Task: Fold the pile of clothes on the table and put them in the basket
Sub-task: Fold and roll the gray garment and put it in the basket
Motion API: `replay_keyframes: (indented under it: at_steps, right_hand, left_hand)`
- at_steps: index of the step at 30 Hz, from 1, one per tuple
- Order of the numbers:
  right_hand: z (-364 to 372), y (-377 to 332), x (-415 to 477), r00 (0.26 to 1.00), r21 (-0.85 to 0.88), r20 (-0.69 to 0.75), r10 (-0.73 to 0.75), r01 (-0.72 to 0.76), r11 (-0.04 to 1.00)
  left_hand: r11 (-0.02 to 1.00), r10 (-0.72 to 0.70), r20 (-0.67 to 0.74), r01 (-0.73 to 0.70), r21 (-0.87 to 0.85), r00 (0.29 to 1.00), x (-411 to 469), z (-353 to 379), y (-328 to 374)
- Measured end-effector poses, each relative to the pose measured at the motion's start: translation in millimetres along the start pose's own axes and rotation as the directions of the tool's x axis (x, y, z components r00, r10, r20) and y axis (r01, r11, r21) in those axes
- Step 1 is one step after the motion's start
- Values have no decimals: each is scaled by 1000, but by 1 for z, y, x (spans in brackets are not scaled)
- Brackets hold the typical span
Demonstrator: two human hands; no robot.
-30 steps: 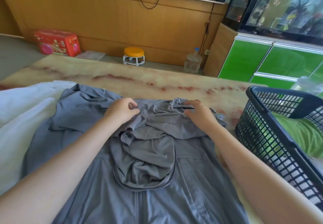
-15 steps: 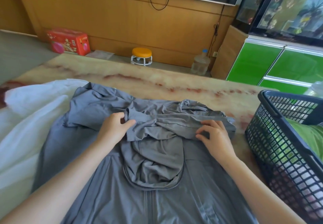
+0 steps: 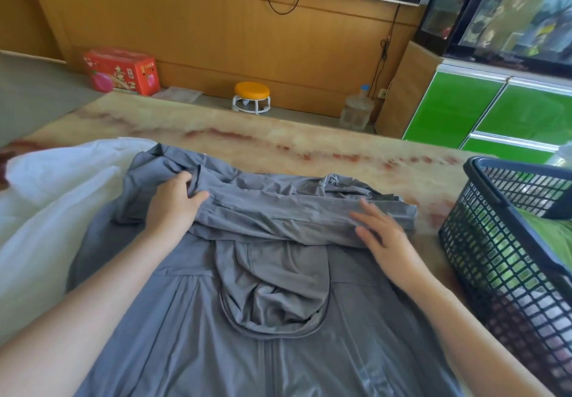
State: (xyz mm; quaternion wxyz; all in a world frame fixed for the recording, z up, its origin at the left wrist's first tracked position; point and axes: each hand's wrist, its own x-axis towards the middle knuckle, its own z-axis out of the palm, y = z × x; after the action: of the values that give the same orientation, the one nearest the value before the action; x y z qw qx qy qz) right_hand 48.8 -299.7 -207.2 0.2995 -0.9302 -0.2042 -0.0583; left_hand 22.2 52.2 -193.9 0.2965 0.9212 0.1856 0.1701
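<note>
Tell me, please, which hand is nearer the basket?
Right. The right hand rests flat on the grey jacket close to the basket; the left hand pinches the jacket farther away, by the white cloth.

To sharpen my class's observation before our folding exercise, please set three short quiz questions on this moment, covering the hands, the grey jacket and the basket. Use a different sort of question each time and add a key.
1. Fill the gap: the black basket on the right already holds a ____ garment.
2. True or false: the right hand lies with straight fingers on the folded sleeve of the grey jacket.
3. Choose one. The left hand:
A. pinches a fold of the grey jacket
B. hangs idle in the air
C. reaches into the basket

Key: 1 green; 2 true; 3 A.
</note>
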Motion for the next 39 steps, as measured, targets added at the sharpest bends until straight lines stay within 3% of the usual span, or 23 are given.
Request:
replay_keyframes:
  at_steps: [3,6,9,11,14,16,18,19,21,23,26,29,32,35,39]
  right_hand:
    - [-19,17,2,979,76,-151,138,-128,989]
    - [-29,39,13,962,-15,-109,249,-252,968]
    - [-33,43,32,927,49,-142,347,-344,938]
    - [-36,35,48,902,76,-268,340,-332,940]
    - [-38,26,74,883,-71,-381,276,-325,943]
    - [-31,31,87,940,-223,-175,294,-328,918]
    - [-24,38,86,931,-372,98,352,-294,880]
    - [-24,39,80,918,-383,154,365,-285,879]
    - [-29,35,61,932,-277,121,341,-298,914]
    - [-37,28,36,963,-167,-3,269,-266,949]
    - [-39,23,1,968,-165,-178,179,-208,964]
    - [-32,17,-19,915,3,-195,352,-359,933]
    - [-20,21,-17,835,195,-236,497,-460,866]
    - [-14,24,-9,819,264,-234,523,-464,845]
    - [-13,25,-10,813,233,-265,518,-468,853]
  left_hand:
    - [982,85,-127,-61,179,988,-4,-2,-3]
    - [991,-8,-134,26,131,991,2,-7,-4]
    - [988,-89,-82,98,119,993,6,-11,-7]
    - [982,-94,-80,106,159,992,3,-12,-9]
    - [976,-69,-143,97,196,987,0,-16,-11]
    - [963,11,-201,43,266,979,3,-18,-17]
    - [914,125,-208,-31,404,970,3,-14,-23]
    - [895,162,-198,-60,443,967,1,-12,-24]
    - [879,240,-175,-137,456,955,-4,-5,-20]
    - [878,280,-82,-221,424,957,-9,5,-6]
    - [898,312,55,-313,310,949,-14,27,20]
    - [902,395,71,-402,156,916,-22,51,53]
    - [930,368,163,-358,-87,915,-21,75,97]
    - [896,437,234,-398,-197,868,-5,103,142]
    - [889,458,359,-416,-192,813,10,142,201]
